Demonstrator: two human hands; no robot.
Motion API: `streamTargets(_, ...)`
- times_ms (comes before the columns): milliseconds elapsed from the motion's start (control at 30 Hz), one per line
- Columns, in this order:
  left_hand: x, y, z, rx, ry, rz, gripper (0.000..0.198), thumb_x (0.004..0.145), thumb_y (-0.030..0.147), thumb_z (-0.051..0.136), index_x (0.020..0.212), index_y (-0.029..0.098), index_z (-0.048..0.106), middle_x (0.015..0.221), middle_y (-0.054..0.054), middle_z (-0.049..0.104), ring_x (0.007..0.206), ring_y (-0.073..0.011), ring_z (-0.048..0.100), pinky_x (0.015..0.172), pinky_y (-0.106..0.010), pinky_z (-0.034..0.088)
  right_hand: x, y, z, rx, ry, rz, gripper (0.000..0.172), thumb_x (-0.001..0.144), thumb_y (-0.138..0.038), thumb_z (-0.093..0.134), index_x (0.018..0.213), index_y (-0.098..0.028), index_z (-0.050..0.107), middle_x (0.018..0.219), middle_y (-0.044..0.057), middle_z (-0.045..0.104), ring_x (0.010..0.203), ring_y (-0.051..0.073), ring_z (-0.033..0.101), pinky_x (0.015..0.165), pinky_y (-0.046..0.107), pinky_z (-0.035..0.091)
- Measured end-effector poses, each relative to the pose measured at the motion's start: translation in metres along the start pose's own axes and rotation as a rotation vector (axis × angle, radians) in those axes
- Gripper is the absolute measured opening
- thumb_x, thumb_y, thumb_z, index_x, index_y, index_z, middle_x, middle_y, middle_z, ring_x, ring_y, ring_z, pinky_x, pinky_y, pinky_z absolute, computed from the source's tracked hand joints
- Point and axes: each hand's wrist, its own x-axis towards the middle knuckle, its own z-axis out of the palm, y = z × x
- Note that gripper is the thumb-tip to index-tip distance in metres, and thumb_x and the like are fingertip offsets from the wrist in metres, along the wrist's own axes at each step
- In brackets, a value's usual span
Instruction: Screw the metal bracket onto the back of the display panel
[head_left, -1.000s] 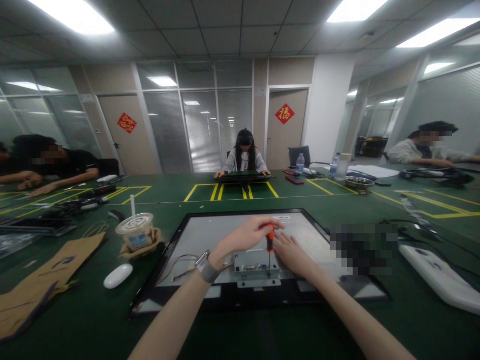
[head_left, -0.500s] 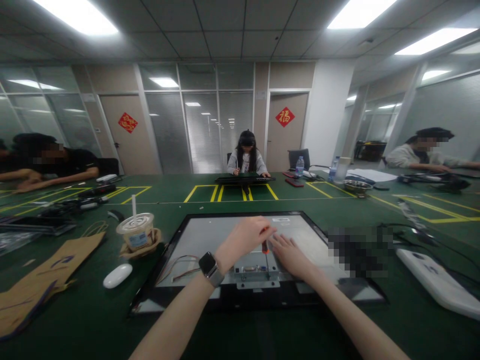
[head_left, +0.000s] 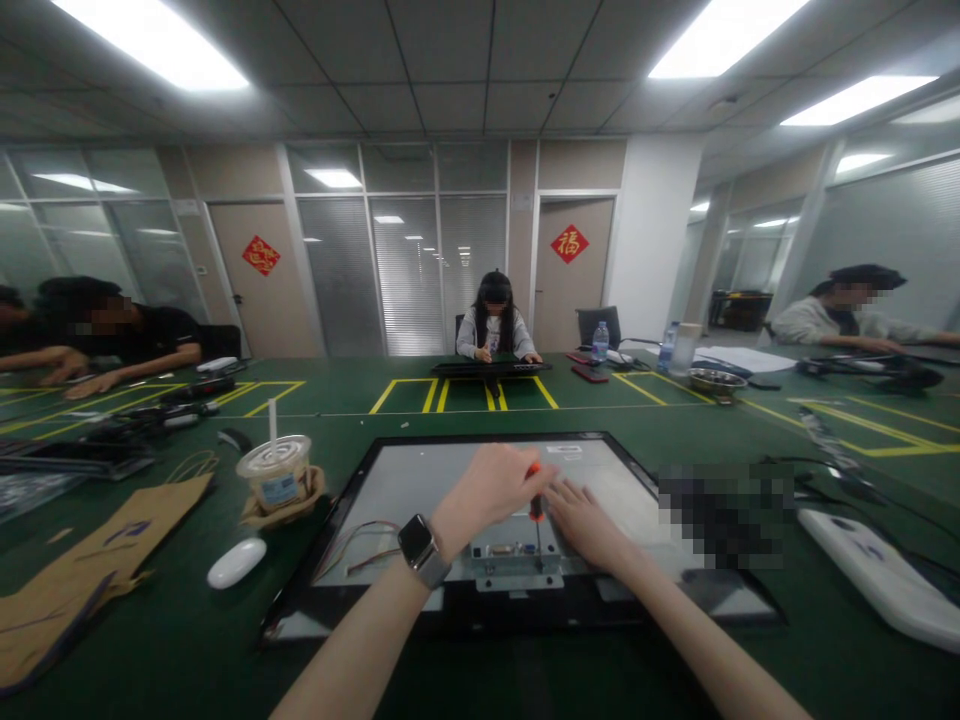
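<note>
My left hand (head_left: 491,482), with a watch on its wrist, is closed round a screwdriver (head_left: 536,508) with an orange and dark handle. The shaft points down, its tip at a metal bracket (head_left: 495,581) with connector ports. That bracket sits near the close edge of a flat display panel (head_left: 409,475), which lies on the table with its grey back up and a black frame around it. Fingers stretched out, my right hand (head_left: 589,518) rests on the panel just right of the screwdriver. Thin wires (head_left: 367,535) lie on the panel's left part.
Left of the panel are a drink cup (head_left: 276,475), a white mouse (head_left: 237,563) and a brown paper bag (head_left: 112,550). A white device (head_left: 874,575) and cables lie to the right. Across the green table (head_left: 345,415) a person sits at another panel; others sit at both sides.
The view has tilted up slightly. My left hand's grip has shifted, and more of the screwdriver's orange handle shows. My right hand stays on the panel.
</note>
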Motion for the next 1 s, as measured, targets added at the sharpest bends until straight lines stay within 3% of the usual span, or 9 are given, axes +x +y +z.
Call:
streamTargets(67,-0.001,-0.001,0.0,-0.1,0.01,0.026,0.037,0.096,0.031,0.032,0.079,0.016,0.062,0.082,-0.007,0.064,0.077,-0.0189,0.061,0.072,-0.029,0.043,0.0,-0.001,-0.001,-0.007,-0.009,0.005,0.046,0.096,-0.021,0.03,0.141,-0.019,0.041,0.147,0.014,0.04,0.134,0.034,0.037,0.103,0.056,0.034)
streamTargets(167,0.001,-0.002,0.001,-0.401,-0.032,0.04,0.035,0.094,0.021,0.03,0.106,0.015,0.062,0.104,-0.007,0.066,0.096,-0.0169,0.061,0.085,-0.028,0.045,-0.001,-0.002,-0.003,-0.021,-0.015,-0.002,0.047,0.096,-0.021,0.03,0.141,-0.017,0.04,0.147,0.016,0.041,0.134,0.035,0.037,0.103,0.057,0.034)
streamTargets(233,0.003,-0.002,0.002,-0.598,-0.101,0.014,0.037,0.094,0.019,0.031,0.117,0.015,0.06,0.103,-0.007,0.068,0.095,-0.0156,0.063,0.083,-0.027,0.047,-0.001,-0.002,-0.003,-0.031,-0.012,-0.01,0.047,0.096,-0.02,0.031,0.141,-0.017,0.041,0.147,0.016,0.04,0.134,0.036,0.037,0.102,0.057,0.034)
streamTargets(333,0.006,-0.001,0.005,-0.713,-0.119,0.019,0.032,0.092,0.025,0.042,0.113,0.016,0.064,0.103,-0.007,0.07,0.084,-0.0149,0.064,0.076,-0.027,0.049,-0.001,0.0,-0.001,-0.031,0.004,-0.029,0.045,0.095,-0.018,0.032,0.138,-0.018,0.044,0.147,0.016,0.04,0.134,0.034,0.037,0.101,0.057,0.034)
streamTargets(433,0.006,-0.003,0.011,-0.617,-0.01,0.04,0.029,0.089,0.034,0.052,0.102,0.016,0.069,0.089,-0.006,0.072,0.071,-0.0135,0.063,0.068,-0.024,0.047,-0.001,0.001,0.0,-0.021,0.012,-0.056,0.043,0.095,-0.017,0.031,0.135,-0.019,0.048,0.145,0.017,0.042,0.134,0.032,0.036,0.101,0.057,0.034)
streamTargets(633,0.003,-0.005,0.017,-0.041,0.186,0.029,0.044,0.092,0.046,0.044,0.065,0.016,0.064,0.058,-0.003,0.063,0.054,-0.0132,0.054,0.054,-0.024,0.032,-0.001,0.001,-0.001,-0.015,-0.02,-0.003,0.047,0.095,-0.02,0.03,0.142,-0.017,0.039,0.148,0.016,0.038,0.134,0.035,0.035,0.103,0.057,0.032)
streamTargets(733,0.0,-0.004,0.012,0.153,0.167,0.016,0.045,0.092,0.045,0.04,0.065,0.016,0.062,0.056,-0.005,0.062,0.052,-0.0159,0.054,0.052,-0.026,0.027,-0.002,0.0,-0.001,-0.016,-0.014,-0.003,0.047,0.096,-0.022,0.029,0.142,-0.018,0.039,0.148,0.015,0.039,0.135,0.034,0.035,0.103,0.056,0.032)
streamTargets(800,-0.002,-0.003,0.007,0.214,0.123,0.02,0.039,0.092,0.035,0.038,0.068,0.016,0.063,0.058,-0.005,0.063,0.052,-0.0166,0.054,0.053,-0.026,0.026,-0.003,0.001,-0.002,-0.022,-0.011,-0.012,0.048,0.096,-0.021,0.028,0.143,-0.018,0.038,0.148,0.015,0.039,0.134,0.034,0.036,0.102,0.056,0.033)
streamTargets(1000,-0.003,0.0,-0.004,0.133,0.055,0.048,0.035,0.093,0.032,0.038,0.076,0.018,0.065,0.06,-0.002,0.062,0.054,-0.0153,0.053,0.053,-0.026,0.026,-0.004,0.001,-0.005,-0.042,-0.024,-0.03,0.047,0.096,-0.02,0.028,0.142,-0.016,0.038,0.147,0.016,0.04,0.133,0.034,0.036,0.102,0.056,0.034)
